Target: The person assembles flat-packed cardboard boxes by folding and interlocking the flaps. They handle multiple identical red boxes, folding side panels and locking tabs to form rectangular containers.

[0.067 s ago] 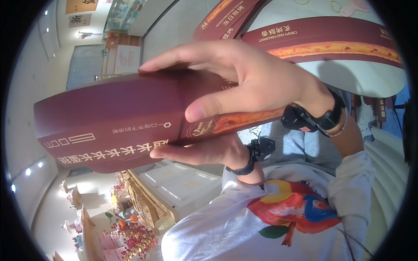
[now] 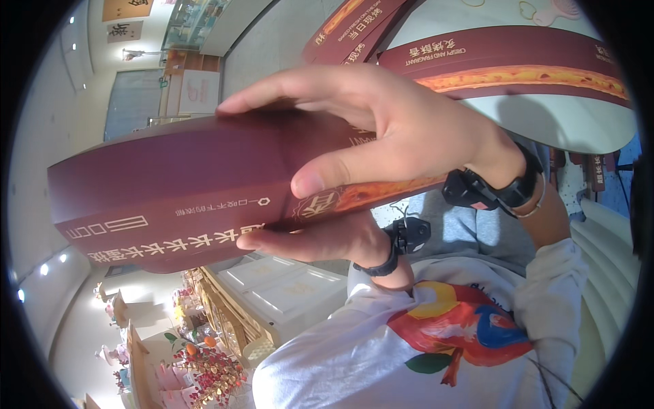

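A long dark maroon cardboard box [image 2: 170,177] with pale lettering and a printed strip of orange-brown food lies across the middle of the view, one end pointing left. My right hand [image 2: 402,129] reaches over it from the right, fingers along its upper side and thumb pressed on the face toward me. Below, my left hand [image 2: 327,242] supports the lower side, its thumb against the lower edge. Both hands are closed on the box. The fingertips behind it are hidden.
Similar maroon boxes [image 2: 511,58] lie on a round white table [image 2: 565,129] at the upper right, beside a small pink object [image 2: 555,10]. A wicker basket [image 2: 231,310] and a red-berry arrangement [image 2: 211,375] stand at lower left. White pleated upholstery [image 2: 610,259] is at the right.
The box has shifted very slightly to the left, and my right thumb has moved a little. Both hands keep hold of it.
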A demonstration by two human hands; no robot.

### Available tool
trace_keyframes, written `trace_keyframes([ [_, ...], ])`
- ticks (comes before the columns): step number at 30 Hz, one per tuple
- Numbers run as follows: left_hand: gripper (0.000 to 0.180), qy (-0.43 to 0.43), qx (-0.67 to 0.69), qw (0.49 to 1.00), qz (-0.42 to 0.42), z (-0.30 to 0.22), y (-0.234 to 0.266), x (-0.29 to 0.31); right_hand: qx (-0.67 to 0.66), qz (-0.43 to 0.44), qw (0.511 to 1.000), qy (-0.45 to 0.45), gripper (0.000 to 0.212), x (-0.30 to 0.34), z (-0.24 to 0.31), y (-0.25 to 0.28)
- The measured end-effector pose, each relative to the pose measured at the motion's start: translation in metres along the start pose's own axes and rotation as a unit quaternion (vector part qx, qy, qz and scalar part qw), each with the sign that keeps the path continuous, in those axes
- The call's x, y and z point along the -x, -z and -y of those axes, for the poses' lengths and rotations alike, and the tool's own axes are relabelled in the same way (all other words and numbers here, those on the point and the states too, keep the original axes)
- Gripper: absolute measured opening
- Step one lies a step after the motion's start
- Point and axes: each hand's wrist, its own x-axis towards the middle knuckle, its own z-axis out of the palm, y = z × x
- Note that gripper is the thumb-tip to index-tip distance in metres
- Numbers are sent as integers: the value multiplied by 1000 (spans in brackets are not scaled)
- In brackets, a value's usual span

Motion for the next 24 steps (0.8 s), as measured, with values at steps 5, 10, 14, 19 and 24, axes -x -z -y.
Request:
trace_keyframes([
  [5,67,-17,-15,1000,-12,-2,-5,4,69,9,997,17,56,4,3,4],
  [10,30,123,212,966,87,9,27,2,255,-21,965,66,65,15,3,-4],
  [14,52,149,232,956,103,22,40,10,381,-49,919,93,67,20,2,-13],
  [19,76,175,160,951,200,43,51,18,396,-75,913,56,65,34,33,3],
  [24,73,224,73,930,283,60,45,48,368,-86,926,12,79,49,58,9],
])
